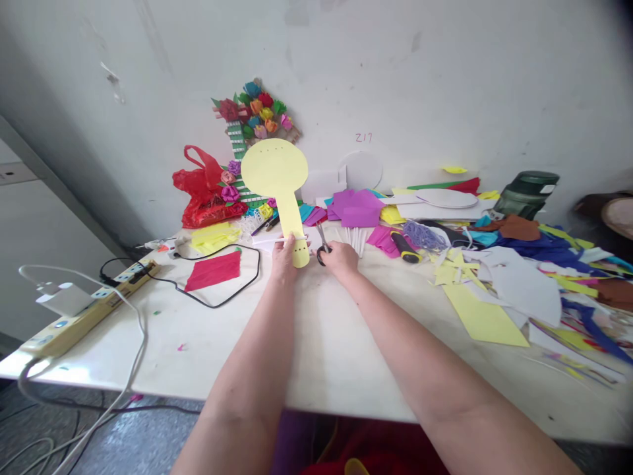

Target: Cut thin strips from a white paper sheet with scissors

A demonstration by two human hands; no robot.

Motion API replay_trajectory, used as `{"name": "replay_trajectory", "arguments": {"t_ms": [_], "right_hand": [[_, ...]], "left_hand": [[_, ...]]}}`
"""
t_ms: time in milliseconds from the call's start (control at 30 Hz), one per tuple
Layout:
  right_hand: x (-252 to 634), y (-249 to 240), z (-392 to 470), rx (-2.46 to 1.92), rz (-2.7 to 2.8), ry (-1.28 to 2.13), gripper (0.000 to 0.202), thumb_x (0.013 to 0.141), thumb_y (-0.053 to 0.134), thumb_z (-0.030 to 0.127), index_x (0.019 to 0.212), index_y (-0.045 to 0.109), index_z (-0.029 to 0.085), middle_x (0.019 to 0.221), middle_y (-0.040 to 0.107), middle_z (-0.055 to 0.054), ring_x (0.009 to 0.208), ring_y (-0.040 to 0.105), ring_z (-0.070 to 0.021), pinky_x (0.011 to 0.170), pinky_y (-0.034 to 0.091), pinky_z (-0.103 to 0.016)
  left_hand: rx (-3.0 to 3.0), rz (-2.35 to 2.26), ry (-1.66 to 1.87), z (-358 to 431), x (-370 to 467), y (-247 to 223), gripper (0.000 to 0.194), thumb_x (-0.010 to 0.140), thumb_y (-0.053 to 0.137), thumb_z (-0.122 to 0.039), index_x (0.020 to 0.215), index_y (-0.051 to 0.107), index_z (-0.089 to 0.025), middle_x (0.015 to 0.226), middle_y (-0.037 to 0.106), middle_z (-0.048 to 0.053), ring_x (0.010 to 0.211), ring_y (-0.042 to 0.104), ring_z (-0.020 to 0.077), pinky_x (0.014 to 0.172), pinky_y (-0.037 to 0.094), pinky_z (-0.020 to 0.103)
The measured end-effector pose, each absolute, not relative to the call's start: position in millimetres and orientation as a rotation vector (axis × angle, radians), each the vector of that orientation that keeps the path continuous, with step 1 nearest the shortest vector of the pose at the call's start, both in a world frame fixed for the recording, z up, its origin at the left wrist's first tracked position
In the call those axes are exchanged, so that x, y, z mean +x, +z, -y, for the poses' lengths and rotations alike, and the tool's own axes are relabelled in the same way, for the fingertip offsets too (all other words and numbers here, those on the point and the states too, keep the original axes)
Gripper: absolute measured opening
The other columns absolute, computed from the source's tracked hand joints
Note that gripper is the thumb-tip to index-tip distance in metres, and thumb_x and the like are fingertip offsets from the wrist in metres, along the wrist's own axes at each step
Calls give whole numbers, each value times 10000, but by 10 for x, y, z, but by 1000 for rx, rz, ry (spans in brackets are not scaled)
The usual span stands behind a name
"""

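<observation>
My left hand is closed on the narrow lower end of a pale yellow paper cutout, which stands upright with a wide oval top. Small dark dots run in a row near its top edge, and more mark its lower end. A thin white stick lies across the cutout's stem at my left fingers. My right hand grips a pair of scissors by the handles, blades pointing up and away. The scissors are just right of the cutout, apart from it. More white sticks lie beyond my right hand.
On the left are a power strip, cables and red crepe paper. Behind stand a red plastic bag and paper flowers. Purple paper, a yellow-black tool handle, paper scraps and a green bottle occupy the right.
</observation>
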State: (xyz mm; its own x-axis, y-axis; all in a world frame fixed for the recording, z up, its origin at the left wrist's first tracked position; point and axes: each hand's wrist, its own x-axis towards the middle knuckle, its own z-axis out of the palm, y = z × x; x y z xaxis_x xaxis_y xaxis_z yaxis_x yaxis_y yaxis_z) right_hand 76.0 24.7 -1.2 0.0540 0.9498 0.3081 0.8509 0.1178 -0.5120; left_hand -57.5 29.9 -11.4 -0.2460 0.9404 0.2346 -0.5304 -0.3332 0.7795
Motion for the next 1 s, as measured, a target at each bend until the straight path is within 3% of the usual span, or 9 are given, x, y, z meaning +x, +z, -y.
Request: {"name": "replay_trajectory", "arguments": {"t_ms": [133, 433, 633, 800, 1000], "right_hand": [[811, 33, -275, -1847, 1817, 195, 479, 668, 524, 535, 980, 615, 183, 871, 647, -133, 834, 595, -256, 637, 404, -301], [849, 46, -318, -1795, 2002, 132, 318, 700, 524, 349, 924, 649, 161, 1010, 594, -151, 929, 556, -263, 683, 413, -313], [804, 32, -297, -1561, 1751, 201, 301, 750, 430, 208, 947, 658, 196, 984, 639, -65, 914, 571, -199, 750, 420, -282], [692, -78, -361, -1345, 1548, 592, 297, 748, 458, 263, 953, 666, 204, 911, 672, -21, 855, 593, -163, 752, 426, -249], [603, -153, -403, -1139, 1272, 952, 327, 695, 517, 445, 786, 676, 175, 624, 625, -11, 568, 533, -114, 486, 373, -203]], "left_hand": [[851, -760, 1771, -291, -573, -108, 518, 619, 687, -409, 1042, 499, -177, 774, 665, 82, 708, 643, 206, 627, 476, 296], [893, -754, 1730, -289, -562, -114, 507, 624, 677, -427, 1010, 522, -137, 775, 664, 106, 704, 641, 211, 636, 478, 303], [924, -756, 1699, -316, -574, -143, 497, 653, 650, -442, 1025, 515, -141, 789, 662, 104, 697, 639, 206, 632, 477, 303], [911, -726, 1678, -319, -565, -139, 485, 652, 655, -432, 1026, 522, -154, 780, 657, 86, 682, 635, 199, 621, 476, 297], [903, -682, 1645, -301, -531, -125, 477, 637, 675, -405, 1012, 535, -145, 739, 645, 70, 675, 630, 199, 620, 473, 296]]}}
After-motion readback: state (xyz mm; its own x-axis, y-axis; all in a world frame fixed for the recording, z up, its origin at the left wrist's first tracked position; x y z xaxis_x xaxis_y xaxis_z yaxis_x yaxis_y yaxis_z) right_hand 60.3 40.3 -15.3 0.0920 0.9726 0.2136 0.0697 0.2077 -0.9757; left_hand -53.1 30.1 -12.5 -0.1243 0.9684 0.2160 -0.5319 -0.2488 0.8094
